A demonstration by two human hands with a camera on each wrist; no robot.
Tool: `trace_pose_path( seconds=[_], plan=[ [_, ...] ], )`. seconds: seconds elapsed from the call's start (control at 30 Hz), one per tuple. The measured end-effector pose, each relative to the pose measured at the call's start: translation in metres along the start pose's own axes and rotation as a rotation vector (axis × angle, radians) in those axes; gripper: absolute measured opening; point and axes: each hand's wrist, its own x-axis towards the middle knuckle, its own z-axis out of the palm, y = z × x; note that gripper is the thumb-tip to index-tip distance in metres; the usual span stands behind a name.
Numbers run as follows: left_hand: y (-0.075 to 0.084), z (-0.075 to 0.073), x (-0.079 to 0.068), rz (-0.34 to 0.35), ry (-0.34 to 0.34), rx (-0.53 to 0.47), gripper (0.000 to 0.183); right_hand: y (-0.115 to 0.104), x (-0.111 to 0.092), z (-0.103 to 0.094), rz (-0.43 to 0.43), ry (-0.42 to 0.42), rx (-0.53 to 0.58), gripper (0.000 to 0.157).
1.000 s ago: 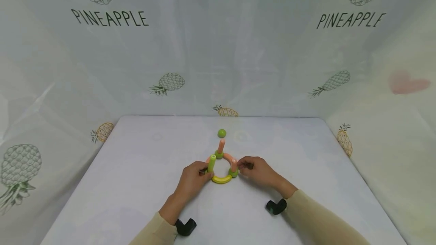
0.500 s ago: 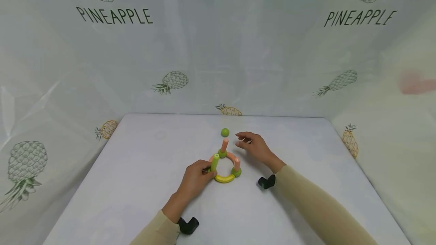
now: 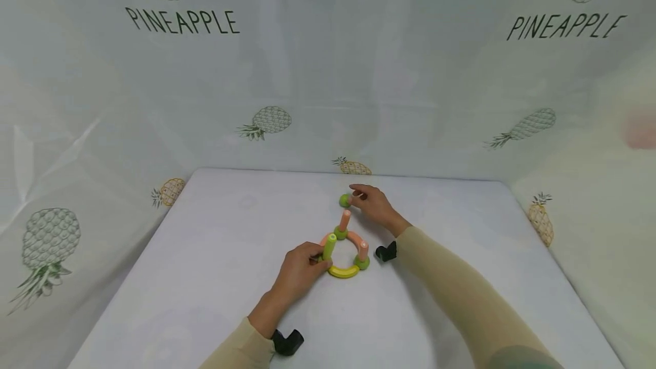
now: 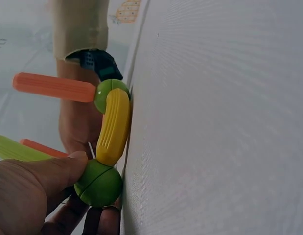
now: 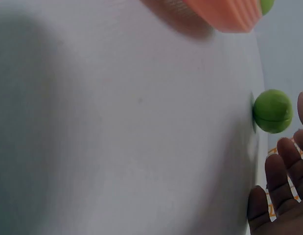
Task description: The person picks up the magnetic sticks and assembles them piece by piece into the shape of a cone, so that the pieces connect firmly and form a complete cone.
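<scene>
My left hand [image 3: 302, 266] pinches a green ball connector [image 4: 98, 183] at the left corner of a toy ring on the table. A light green rod [image 3: 329, 246] stands up from that ball. A yellow curved piece [image 3: 343, 272] joins it to another green ball [image 3: 361, 262], which carries an upright orange rod [image 3: 363, 250]. At the back, a third ball [image 3: 340, 233] bears one more orange rod [image 3: 345, 220]. My right hand [image 3: 373, 205] reaches beside a loose green ball [image 5: 272, 111] behind the ring. Its fingers are spread, and the right wrist view shows a small gap to the ball.
The structure stands on a white table [image 3: 230, 232]. Behind it hangs a pale curtain [image 3: 328, 73] printed with pineapples. A black wrist camera [image 3: 287, 343] sits on the left wrist, another [image 3: 386, 251] on the right.
My right hand has left the ring's right side and moved back to the loose green ball. My left hand keeps its hold at the ring's left corner. The head view has shifted slightly.
</scene>
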Motion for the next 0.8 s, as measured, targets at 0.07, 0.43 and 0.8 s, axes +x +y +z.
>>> trace_pose_path(
  seconds=[0.07,0.43,0.8],
  plan=[
    [0.0,0.001,0.0,0.001,-0.001,0.0,0.026,0.002,0.003,0.003,-0.01,-0.013,-0.02,0.05],
    [0.0,0.001,0.0,-0.016,0.003,0.007,0.025,0.0,0.002,0.015,-0.037,-0.052,-0.022,0.034],
    [-0.001,0.002,0.0,0.001,0.006,0.011,0.025,-0.001,-0.004,0.017,-0.014,-0.015,-0.063,0.037]
  ],
)
